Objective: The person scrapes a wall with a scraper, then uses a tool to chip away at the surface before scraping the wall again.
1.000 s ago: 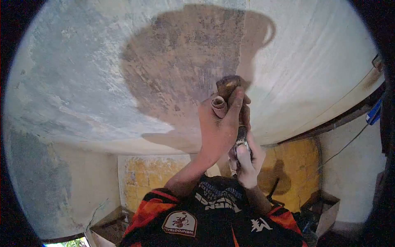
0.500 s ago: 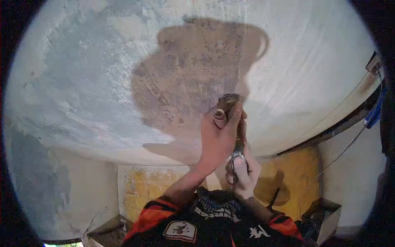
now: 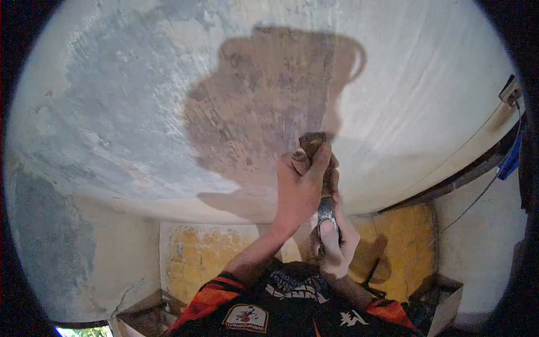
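Note:
An angle grinder (image 3: pixel 328 209) with a dark, dusty head is held up against the pale, scraped wall. My left hand (image 3: pixel 300 194) is closed around its front part, and the round end of a side handle sticks out by the thumb. Lower down, my right hand (image 3: pixel 338 241) grips the rear of the body, its thumb lying along the top. The face of the tool that meets the wall is hidden from me.
Grey-blue patches mark the wall (image 3: pixel 123 101) on the left, and a large shadow falls across its middle. Below are a worn yellow surface (image 3: pixel 210 253) and open boxes at both lower sides. A cable and a blue object (image 3: pixel 510 160) hang at the right.
The grinder's head has tilted and dropped slightly in view, with both hands still around the tool. The shadow has shifted a little to the right.

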### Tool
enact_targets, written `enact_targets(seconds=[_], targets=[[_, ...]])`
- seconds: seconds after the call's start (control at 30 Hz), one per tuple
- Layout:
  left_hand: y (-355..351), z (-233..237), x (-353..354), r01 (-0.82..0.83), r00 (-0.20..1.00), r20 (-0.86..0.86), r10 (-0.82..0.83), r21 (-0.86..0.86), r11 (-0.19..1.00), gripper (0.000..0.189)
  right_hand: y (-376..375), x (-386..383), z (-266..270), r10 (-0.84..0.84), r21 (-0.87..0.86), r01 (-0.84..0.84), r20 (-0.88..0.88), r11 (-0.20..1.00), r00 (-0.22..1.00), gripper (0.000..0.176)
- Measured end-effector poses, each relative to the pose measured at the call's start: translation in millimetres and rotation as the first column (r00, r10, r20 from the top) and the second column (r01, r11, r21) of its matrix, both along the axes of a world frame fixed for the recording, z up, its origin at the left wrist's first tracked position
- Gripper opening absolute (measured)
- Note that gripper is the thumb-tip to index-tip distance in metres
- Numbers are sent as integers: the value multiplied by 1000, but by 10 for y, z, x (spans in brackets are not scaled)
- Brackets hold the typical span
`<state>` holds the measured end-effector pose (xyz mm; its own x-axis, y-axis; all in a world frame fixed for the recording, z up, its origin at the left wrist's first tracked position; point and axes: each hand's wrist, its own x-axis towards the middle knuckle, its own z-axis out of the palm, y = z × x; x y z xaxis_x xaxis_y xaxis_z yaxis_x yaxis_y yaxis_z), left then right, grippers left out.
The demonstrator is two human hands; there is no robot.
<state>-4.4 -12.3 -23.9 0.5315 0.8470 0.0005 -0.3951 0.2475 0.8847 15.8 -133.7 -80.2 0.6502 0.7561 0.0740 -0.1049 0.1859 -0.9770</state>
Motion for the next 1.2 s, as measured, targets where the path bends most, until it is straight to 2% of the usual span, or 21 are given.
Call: enact_targets(seconds=[0.03,0.13,0.23,0.33,0.43,0.53,0.63,0.67,0.73,0.77,0.8,0.83,0.87,0.9,0.93,0.97,1.03,1.07,1.13,1.2], targets=[[8,33,-21,54,999,6,-54,-21,998,26,25,-15,-6,-36,40,35,28,999,999,60],[38,-91,19,-26,1000,-11,27,100,995,26,92,45,-210,-65,-96,79,138,992,988,60],[-25,-21,56,-31,999,12,30,93,995,26,-10,118,-39,59,-25,-60,-46,998,997,60],[-20,120,59,-34,999,2,34,141,989,26,52,96,-36,0,47,0,0,999,1000,66],[-26,-27,-9,-19,998,-53,25,111,994,26,-3,46,-139,-5,-15,4,-46,1000,999,64],[-28,-58,30,-95,994,-48,99,73,993,28,28,53,-146,6,-42,-12,-135,999,991,54],[45,260,7,-64,998,4,64,176,982,28,110,121,99,48,59,-50,36,997,998,52],[59,236,-27,-91,990,-82,111,213,973,28,92,102,29,59,24,-58,-38,998,998,51],[45,-175,-81,-119,988,-70,136,205,972,28,40,59,-186,72,-35,-80,-189,996,979,51],[9,-143,-23,-138,987,-53,152,202,970,28,80,109,-152,34,-48,-46,-219,998,975,51],[-23,-108,34,-162,985,-33,167,121,979,29,106,97,-123,-13,-74,-7,-263,997,965,52],[-39,-47,68,-148,987,-38,156,155,977,27,73,94,-101,-70,-114,36,-310,993,948,53],[-11,178,99,-142,988,-40,152,192,971,25,47,193,-124,-34,-34,39,118,999,992,56],[38,307,55,-135,988,-49,150,221,966,23,60,159,-72,-9,-30,12,102,999,995,57],[60,365,35,-86,996,26,82,184,979,22,89,161,43,17,-13,-16,98,1000,995,58],[50,256,26,-119,992,-11,122,151,981,24,146,168,121,39,14,-41,100,999,994,60],[-39,-19,77,-184,978,-79,193,109,977,27,28,106,-79,36,-10,-36,25,999,999,63],[-37,-6,134,-188,979,-54,196,129,974,27,-29,160,-139,32,-11,-32,76,999,997,63],[-67,33,85,-176,982,-49,184,136,975,26,-9,164,-196,17,-61,-12,77,998,997,64],[47,324,45,-119,991,-43,129,176,977,22,155,198,62,18,-28,-16,72,999,997,63]])
